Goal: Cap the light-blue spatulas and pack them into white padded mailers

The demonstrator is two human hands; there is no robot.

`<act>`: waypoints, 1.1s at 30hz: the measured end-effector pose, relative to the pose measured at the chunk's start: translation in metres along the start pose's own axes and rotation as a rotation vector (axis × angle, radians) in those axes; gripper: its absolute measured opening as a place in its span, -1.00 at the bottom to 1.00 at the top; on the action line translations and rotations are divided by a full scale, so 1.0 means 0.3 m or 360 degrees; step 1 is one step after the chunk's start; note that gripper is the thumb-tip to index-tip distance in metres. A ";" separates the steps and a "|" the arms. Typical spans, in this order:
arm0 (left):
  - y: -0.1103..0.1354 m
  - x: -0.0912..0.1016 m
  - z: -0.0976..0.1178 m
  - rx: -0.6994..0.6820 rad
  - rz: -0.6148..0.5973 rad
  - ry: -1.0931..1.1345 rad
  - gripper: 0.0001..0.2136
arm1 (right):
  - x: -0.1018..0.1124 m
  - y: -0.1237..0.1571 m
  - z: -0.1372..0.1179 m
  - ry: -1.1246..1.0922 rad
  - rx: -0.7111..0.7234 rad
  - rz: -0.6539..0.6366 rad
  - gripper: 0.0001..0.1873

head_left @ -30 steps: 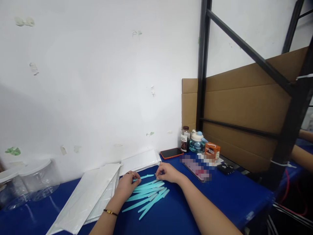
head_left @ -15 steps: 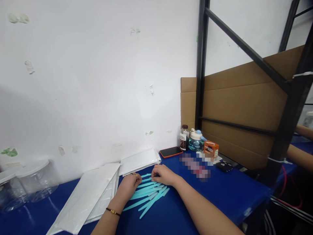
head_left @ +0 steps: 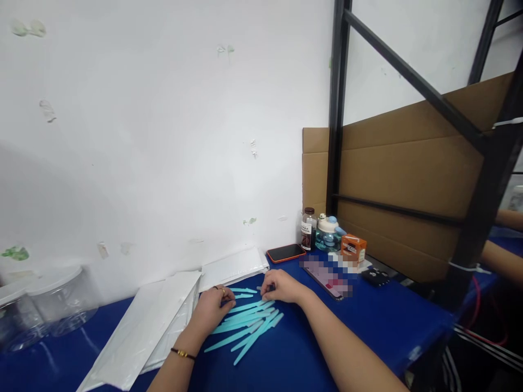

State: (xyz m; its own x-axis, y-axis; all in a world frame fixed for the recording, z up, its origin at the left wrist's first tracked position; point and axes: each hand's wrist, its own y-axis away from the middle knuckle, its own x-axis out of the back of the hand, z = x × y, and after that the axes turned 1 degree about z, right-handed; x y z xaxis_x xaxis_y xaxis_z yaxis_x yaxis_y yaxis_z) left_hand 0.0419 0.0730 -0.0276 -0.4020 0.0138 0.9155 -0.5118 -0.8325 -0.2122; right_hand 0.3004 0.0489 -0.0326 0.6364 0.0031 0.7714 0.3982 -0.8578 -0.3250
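Several thin turquoise plastic sticks (head_left: 245, 324) lie fanned out on the blue table (head_left: 368, 321). My left hand (head_left: 212, 307) rests at the left end of the pile, fingers curled over the tips of the upper sticks. My right hand (head_left: 281, 287) sits at the pile's far right end, its fingers bent and pinching down on the top sticks. One or two sticks (head_left: 244, 292) lie between the two hands, a little apart from the pile. A bracelet is on my left wrist and a ring on a left finger.
White padded envelopes (head_left: 159, 321) are stacked left of the sticks. Clear plastic jars (head_left: 57, 299) stand far left. By the wall are a phone (head_left: 286, 253), a brown bottle (head_left: 309, 230), a blue-lidded jar (head_left: 328, 234) and an orange box (head_left: 353, 249). Another person's arm (head_left: 500, 253) shows at right behind a black rack (head_left: 482, 207) and cardboard.
Both hands stay at the pile. My right hand shifted slightly left and back right; a couple of top sticks now lie separated toward the wall.
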 end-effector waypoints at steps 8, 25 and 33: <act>-0.001 0.000 0.035 -0.0116 -0.0145 -0.0050 -0.80 | -0.047 -0.012 -0.016 0.0191 0.0062 -0.0068 -0.88; 0.019 0.030 0.016 -0.0029 -0.0099 0.0117 -0.84 | 0.015 0.026 0.011 -0.0074 0.0001 -0.0216 -0.79; 0.015 0.001 0.047 -0.0142 -0.0215 0.0043 -0.84 | -0.023 0.012 -0.027 0.0106 -0.0032 -0.0160 -0.89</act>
State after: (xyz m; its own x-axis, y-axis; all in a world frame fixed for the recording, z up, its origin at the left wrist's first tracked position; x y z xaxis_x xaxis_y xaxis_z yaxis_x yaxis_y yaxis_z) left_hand 0.0501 0.0613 -0.0236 -0.3446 0.1380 0.9286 -0.6275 -0.7695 -0.1185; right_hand 0.2921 0.0417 -0.0348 0.5483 0.0558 0.8344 0.4440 -0.8650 -0.2339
